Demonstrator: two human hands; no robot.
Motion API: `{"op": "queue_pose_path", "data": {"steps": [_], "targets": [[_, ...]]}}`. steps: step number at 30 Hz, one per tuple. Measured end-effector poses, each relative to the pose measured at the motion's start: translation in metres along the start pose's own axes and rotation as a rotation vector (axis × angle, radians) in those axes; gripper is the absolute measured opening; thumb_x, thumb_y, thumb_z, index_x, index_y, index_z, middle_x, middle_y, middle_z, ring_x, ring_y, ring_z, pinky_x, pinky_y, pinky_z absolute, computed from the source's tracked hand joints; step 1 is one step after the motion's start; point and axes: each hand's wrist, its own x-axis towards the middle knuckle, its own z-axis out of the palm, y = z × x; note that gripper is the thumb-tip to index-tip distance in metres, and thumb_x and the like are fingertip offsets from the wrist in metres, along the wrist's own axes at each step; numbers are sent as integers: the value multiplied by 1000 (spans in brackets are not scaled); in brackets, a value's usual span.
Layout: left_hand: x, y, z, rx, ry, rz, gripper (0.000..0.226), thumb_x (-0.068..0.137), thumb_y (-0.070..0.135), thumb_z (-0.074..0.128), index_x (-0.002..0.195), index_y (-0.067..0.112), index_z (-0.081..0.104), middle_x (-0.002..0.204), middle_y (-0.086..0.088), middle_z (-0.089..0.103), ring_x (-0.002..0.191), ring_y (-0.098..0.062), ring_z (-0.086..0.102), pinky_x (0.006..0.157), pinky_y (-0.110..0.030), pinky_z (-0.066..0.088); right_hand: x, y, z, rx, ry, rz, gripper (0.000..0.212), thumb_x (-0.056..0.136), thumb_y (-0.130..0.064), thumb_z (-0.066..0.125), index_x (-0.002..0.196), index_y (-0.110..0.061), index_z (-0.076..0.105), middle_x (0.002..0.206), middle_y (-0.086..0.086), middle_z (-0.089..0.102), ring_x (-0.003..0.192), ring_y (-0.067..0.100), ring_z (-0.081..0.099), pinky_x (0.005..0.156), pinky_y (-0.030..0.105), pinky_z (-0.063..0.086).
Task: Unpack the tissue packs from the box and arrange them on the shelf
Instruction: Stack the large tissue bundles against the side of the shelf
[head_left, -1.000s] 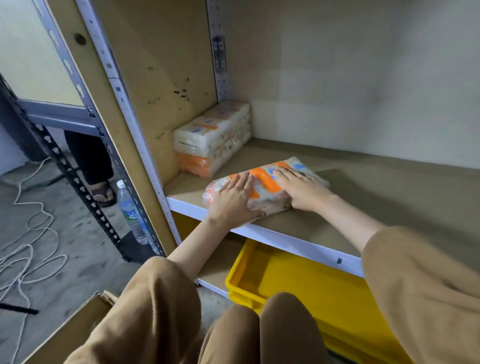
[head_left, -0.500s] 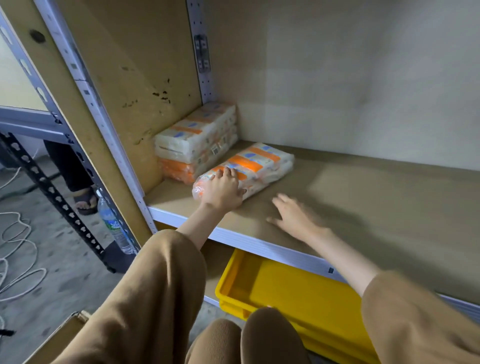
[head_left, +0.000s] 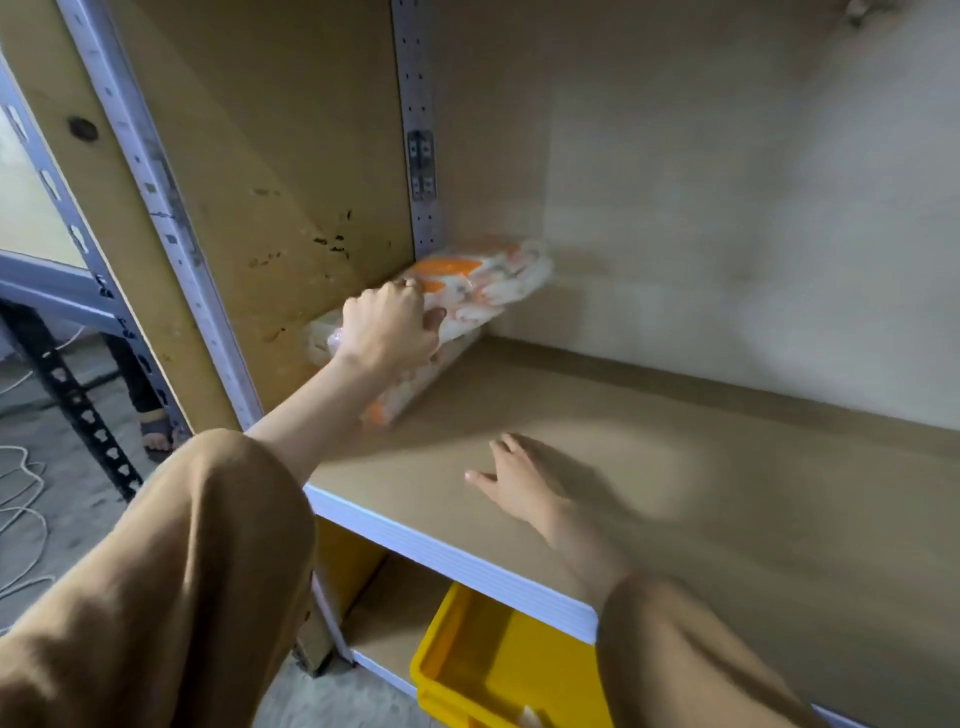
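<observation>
I see the left hand (head_left: 387, 332) clamped around a tissue pack (head_left: 470, 291), now lifted onto the ten-o'clock corner stack (head_left: 410, 387), right hand (head_left: 519, 480) spread flat, empty, on the shelf (head_left: 701, 499).

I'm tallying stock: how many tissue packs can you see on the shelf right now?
3, as far as motion blur allows: a top pack under the left hand, set on two stacked packs in the shelf's left rear corner. The hand may hide more.
</observation>
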Motion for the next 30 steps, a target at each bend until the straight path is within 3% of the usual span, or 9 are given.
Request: {"op": "queue_pose_path", "data": {"steps": [8,13,18,24,26,30], "targets": [[69,-34,12,143,-12,-110,36,95,30,44,107,0,60,105,-21,66,97,-38,63,70,-35,42,35,-3,11,9,80,-5,70,92,-47,43,146,-6,25,157,13,18,145,24,17,119,32,12],[76,-34,47,154,-52,-94,37,96,30,43,114,-1,55,113,-20,63,104,-37,61,83,-39,47,42,1,15,-19,111,-37,71,91,-48,43,146,-5,26,156,13,21,145,21,19,119,31,11],[89,-35,65,77,-114,-103,55,94,36,44,136,1,37,135,-21,47,123,-37,47,101,-44,38,42,1,16,-52,139,-47,69,91,-47,44,143,-4,30,154,14,26,143,22,23,119,30,15],[95,-44,61,28,-253,-86,81,89,51,46,146,1,16,153,-20,23,141,-35,25,114,-45,25,39,-2,14,-67,144,-49,67,91,-47,45,142,-6,33,153,13,28,141,23,27,117,31,17],[94,-50,55,-12,-275,-80,83,88,55,46,145,2,20,151,-20,28,138,-35,31,111,-44,31,36,-3,11,-74,129,-39,66,91,-47,44,142,-6,33,153,12,28,141,23,27,117,32,18],[69,-57,32,-134,-162,-71,50,90,43,51,122,5,53,121,-20,60,111,-36,56,89,-43,49,26,-10,7,-86,137,-13,55,94,-41,42,136,-6,42,147,13,40,134,26,38,112,32,27]]}}
